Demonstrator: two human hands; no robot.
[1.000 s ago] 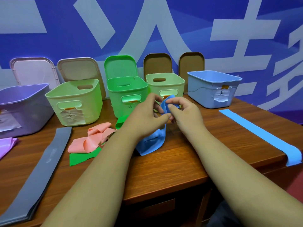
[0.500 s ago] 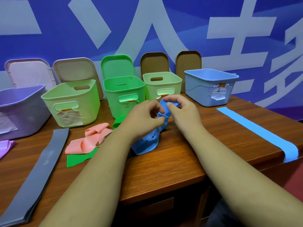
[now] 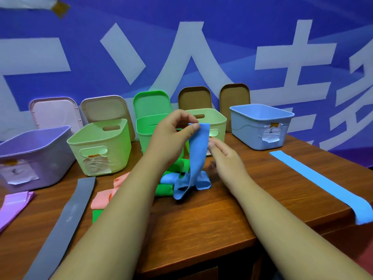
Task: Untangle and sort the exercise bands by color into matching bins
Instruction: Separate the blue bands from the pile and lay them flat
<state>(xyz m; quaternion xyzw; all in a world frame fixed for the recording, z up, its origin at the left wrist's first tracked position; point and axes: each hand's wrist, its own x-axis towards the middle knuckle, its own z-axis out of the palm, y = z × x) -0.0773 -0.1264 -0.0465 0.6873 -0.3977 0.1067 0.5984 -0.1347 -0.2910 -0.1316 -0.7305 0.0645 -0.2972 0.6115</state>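
Observation:
My left hand [image 3: 171, 136] pinches the top end of a blue band [image 3: 196, 154] and holds it up above the table. Its lower part lies knotted on the wood, tangled with a green band [image 3: 164, 189]. Just right of the hanging strip is my right hand [image 3: 224, 156], fingers loosely bent beside the band, holding nothing I can see. A pink band [image 3: 105, 197] lies left of my left forearm. The blue bin [image 3: 260, 126] stands at the back right.
A purple bin [image 3: 34, 156], two pale green bins [image 3: 101, 148] [image 3: 216, 122] and a bright green bin [image 3: 149, 126] line the back, lids leaning on the wall. A grey band [image 3: 66, 221], a purple band [image 3: 14, 205] and a flat blue band [image 3: 323, 182] lie on the table.
My left hand has lifted one end of the blue band upward, pulling it out of the knot. My right hand has let go and dropped lower, beside the strip.

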